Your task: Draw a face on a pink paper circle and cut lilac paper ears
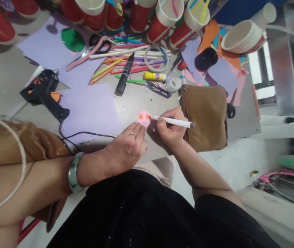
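A small pink paper circle [143, 117] lies on the table, with two orange spots and a thin drawn smile that make a face. My left hand [130, 144] has its fingers together, and the fingertips press the circle's lower edge against the table. In my right hand [172, 129] is a slim white felt-tip pen [176, 121] with a brownish end. The fingers pinch it near its tip. That tip meets the circle at the right orange spot; whether it touches the paper I cannot tell for sure.
Lilac paper [90, 106] and a black glue gun [42, 91] with its cable lie to the left. A black marker [125, 74], glue stick [154, 76], thread snips [158, 89] and tape roll [173, 84] lie beyond. A brown cushion [205, 117] is at right; red-and-white paper cups [164, 20] stand behind.
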### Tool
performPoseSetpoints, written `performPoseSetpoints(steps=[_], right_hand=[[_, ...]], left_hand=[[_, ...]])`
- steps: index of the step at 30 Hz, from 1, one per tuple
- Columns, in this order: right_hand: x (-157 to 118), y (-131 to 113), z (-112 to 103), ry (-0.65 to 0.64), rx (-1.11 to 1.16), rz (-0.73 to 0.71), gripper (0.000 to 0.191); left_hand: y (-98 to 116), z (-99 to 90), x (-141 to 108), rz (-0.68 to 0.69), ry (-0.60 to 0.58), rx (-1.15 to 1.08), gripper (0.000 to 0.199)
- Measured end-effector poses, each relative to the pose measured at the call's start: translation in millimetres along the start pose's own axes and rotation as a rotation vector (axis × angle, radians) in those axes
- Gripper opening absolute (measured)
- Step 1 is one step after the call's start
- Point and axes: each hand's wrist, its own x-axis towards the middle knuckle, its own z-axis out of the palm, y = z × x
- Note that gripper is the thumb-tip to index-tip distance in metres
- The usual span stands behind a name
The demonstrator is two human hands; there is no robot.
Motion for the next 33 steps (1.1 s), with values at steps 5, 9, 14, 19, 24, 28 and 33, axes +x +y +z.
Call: performPoseSetpoints(steps=[5, 9, 14, 19, 24, 28, 33], right_hand=[[-0.1, -1.2, 0.8, 0.012, -0.001, -0.004, 0.021], [0.7, -1.9, 1.2, 0.001, 0.001, 0.004, 0.022], [1.5, -1.3, 1.3, -0.02, 0.004, 0.009, 0.019], [0.7, 0.0, 0.5, 0.005, 0.008, -0.011, 0.02], [0.2, 0.7, 0.3, 0.005, 0.034, -0.024, 0.02], [1.1, -0.3, 2.7, 0.024, 0.013, -0.061, 0.019], [1.4, -0.6, 2.4, 0.043, 0.002, -0.102, 0.017]], left_hand=[[-0.5, -2.3, 0.7, 0.009, -0.003, 0.031, 0.026], [-0.6, -2.8, 0.8, 0.007, -0.018, 0.019, 0.026], [0.3, -1.6, 0.3, -0.001, -0.013, -0.007, 0.028], [-0.2, -3.1, 0.4, 0.001, -0.004, 0.001, 0.029], [-0.7, -4.8, 0.4, 0.017, -0.015, 0.021, 0.029], [-0.7, -6.1, 0.6, 0.013, -0.018, 0.039, 0.029], [-1.0, -7.1, 1.0, 0.019, -0.022, 0.036, 0.029]])
